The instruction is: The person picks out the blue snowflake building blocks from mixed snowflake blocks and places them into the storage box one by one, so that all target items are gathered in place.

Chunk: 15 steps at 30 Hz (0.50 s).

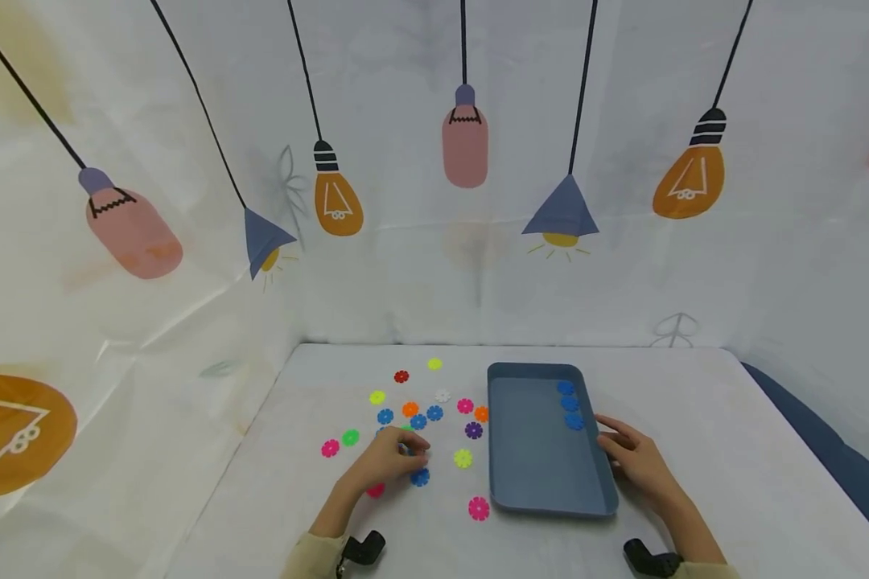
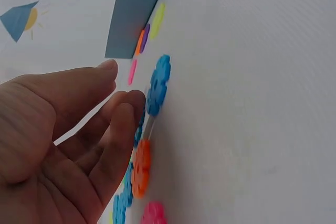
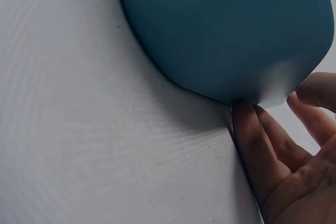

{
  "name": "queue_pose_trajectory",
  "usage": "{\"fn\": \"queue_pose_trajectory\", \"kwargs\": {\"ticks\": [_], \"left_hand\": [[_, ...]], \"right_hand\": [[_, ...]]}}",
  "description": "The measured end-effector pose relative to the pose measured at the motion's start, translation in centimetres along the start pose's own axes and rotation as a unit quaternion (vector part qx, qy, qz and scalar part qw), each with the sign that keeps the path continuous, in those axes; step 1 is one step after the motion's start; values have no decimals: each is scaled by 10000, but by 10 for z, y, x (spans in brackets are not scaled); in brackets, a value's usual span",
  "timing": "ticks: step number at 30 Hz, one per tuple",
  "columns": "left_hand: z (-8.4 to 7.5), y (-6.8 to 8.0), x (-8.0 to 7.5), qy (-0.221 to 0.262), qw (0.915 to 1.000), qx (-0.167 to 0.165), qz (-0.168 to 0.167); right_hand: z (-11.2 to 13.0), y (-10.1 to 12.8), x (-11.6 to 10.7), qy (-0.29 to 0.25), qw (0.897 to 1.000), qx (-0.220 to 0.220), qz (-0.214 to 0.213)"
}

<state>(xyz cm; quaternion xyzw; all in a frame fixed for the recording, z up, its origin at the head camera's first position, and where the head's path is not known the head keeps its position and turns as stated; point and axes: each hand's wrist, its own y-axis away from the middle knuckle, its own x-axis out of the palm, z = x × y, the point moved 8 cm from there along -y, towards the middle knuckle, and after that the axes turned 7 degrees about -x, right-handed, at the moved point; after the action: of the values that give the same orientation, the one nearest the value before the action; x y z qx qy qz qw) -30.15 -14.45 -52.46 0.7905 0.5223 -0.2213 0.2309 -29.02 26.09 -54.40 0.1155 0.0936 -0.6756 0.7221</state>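
My left hand (image 1: 391,458) hovers low over scattered flower-shaped plastic discs. In the left wrist view, a gap shows between its thumb and bent fingers (image 2: 123,119), with nothing visible between them. A blue disc (image 2: 159,85) lies just beyond those fingertips, and an orange disc (image 2: 140,169) is close below. My right hand (image 1: 639,460) touches the right side of a blue-grey tray (image 1: 539,482). Its fingertips (image 3: 245,114) rest against the tray's outer wall, near the rim. Inside the tray, a short column of blue discs (image 1: 569,404) lies along the right side.
More discs in pink, green, yellow, red, white and purple lie left of the tray, among them a pink disc (image 1: 479,508) by its near left corner. A white cloth (image 1: 695,418) covers the table. Behind hangs a white sheet (image 1: 405,281) printed with lamps.
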Motion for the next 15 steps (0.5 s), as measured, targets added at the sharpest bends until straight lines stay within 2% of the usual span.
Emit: {"fn": "queue_pose_trajectory", "kwargs": {"ticks": [5, 7, 15], "left_hand": [[8, 10, -7, -312, 9993, 25, -198], [13, 14, -9, -386, 9989, -71, -270], [31, 30, -23, 170, 9981, -506, -315]], "right_hand": [[0, 1, -1, 24, 10000, 2, 4], [-2, 2, -2, 11, 10000, 40, 6], [-4, -3, -2, 89, 9999, 7, 58]]}}
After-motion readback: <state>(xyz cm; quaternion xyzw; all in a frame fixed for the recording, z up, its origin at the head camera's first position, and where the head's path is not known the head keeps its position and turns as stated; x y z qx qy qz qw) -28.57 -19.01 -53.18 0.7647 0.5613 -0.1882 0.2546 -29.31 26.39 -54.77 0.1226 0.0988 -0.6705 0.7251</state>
